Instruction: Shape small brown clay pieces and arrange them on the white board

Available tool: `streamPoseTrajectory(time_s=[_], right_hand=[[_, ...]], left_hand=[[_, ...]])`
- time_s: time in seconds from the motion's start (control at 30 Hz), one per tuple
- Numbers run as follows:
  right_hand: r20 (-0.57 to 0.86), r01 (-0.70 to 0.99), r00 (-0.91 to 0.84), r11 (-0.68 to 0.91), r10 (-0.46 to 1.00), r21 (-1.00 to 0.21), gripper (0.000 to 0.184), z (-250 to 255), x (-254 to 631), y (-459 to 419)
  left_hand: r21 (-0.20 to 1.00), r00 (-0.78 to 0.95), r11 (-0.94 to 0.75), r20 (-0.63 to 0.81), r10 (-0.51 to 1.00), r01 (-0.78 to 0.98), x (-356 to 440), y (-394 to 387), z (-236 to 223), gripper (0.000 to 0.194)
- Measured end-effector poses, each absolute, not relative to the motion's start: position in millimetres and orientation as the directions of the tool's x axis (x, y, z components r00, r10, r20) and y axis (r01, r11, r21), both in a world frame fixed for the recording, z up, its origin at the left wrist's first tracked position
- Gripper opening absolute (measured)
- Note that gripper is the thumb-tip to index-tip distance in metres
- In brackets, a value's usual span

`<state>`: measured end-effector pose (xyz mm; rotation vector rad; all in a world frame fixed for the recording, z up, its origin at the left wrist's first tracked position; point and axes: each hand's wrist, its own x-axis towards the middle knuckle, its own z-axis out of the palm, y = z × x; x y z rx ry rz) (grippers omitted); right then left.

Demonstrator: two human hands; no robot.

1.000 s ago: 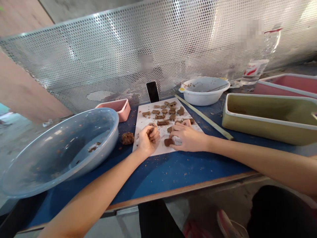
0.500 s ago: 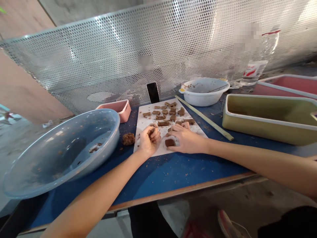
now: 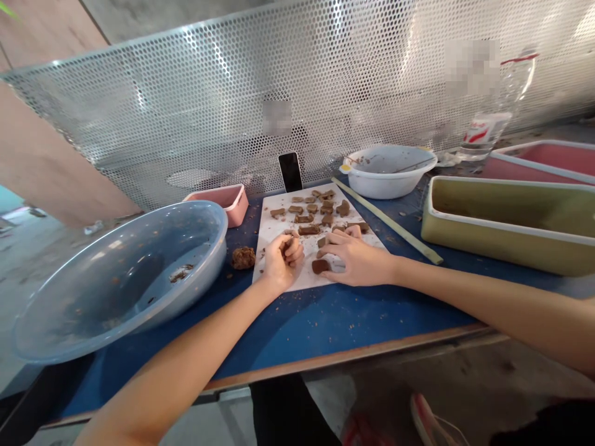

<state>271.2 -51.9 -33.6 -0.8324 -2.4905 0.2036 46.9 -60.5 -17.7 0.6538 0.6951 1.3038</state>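
Note:
My left hand point(image 3: 284, 260) is closed over the left front part of a white board point(image 3: 274, 232). A small dark-brown piece, which looks like clay, shows between its curled fingers, mostly hidden. My right hand point(image 3: 356, 257) lies at the board's right front, palm down, with fingers arched and apart. Its thumb tip is beside a reddish-brown clay block point(image 3: 320, 266) lying on the board; I cannot tell whether they touch. Beyond the hands lie several small shaped clay pieces point(image 3: 309, 230), some partly hidden by my right fingers.
A crumbly brown lump point(image 3: 243, 257) sits left of the board, near a large blue basin point(image 3: 116, 334) and a small pink box point(image 3: 239, 210). A phone point(image 3: 290, 172) stands behind. To the right are a pale strip point(image 3: 390, 222), a white bowl point(image 3: 388, 184) and an olive trough point(image 3: 493, 248).
My right thumb has drawn slightly back from the near side of the reddish-brown block. My left hand stays curled in the same place. The whole view has shifted a little.

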Motion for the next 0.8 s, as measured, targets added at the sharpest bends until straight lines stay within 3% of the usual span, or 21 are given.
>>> streamPoseTrajectory(time_s=[0.2, 0.43, 0.67, 0.8], right_hand=[[0.334, 0.575, -0.672, 0.750, 0.661, -0.328, 0.022, -31, 272, -53], [0.313, 0.567, -0.676, 0.743, 0.667, -0.356, 0.033, -29, 270, -53], [0.320, 0.398, -0.825, 0.881, 0.466, -0.257, 0.033, -27, 282, -42], [0.278, 0.384, -0.844, 0.879, 0.458, -0.283, 0.029, -28, 278, -40]], left_hand=[[0.777, 0.123, 0.141, -0.082, 0.989, -0.613, 46, -59, -19, 0.008], [0.785, 0.141, 0.138, -0.065, 0.988, -0.604, 44, -59, -20, 0.005], [0.786, 0.116, 0.133, -0.079, 0.990, -0.603, 46, -59, -18, 0.012], [0.788, 0.110, 0.139, -0.091, 0.990, -0.600, 48, -60, -15, 0.012]])
